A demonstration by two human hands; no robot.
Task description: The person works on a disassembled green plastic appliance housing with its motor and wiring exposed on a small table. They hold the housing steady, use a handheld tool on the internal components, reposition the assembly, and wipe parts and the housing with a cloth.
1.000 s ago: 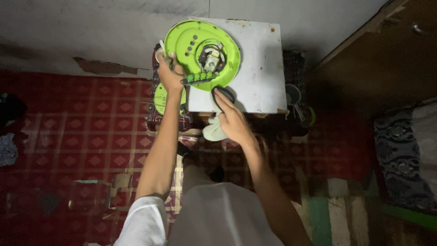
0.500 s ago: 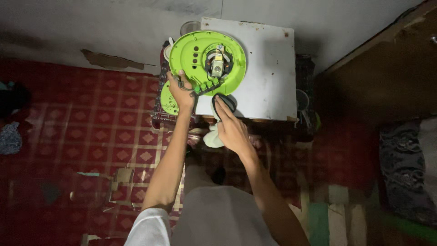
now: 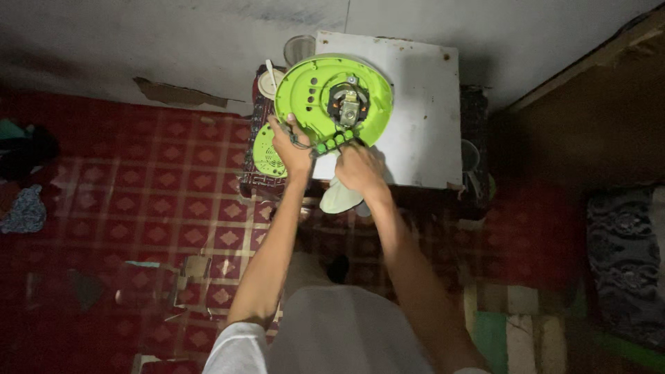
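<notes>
While the left hand keeps a clenched grip on the lower left rim of the round green housing, the right hand grasps its bottom edge by the row of green buttons. It sits tilted over the white surface, above the red patterned floor.

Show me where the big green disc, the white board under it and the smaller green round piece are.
big green disc (image 3: 308, 90), head view, on its flat left face.
white board (image 3: 422, 104), head view, on its bare right half.
smaller green round piece (image 3: 267, 154), head view, on its grille-like face.
</notes>
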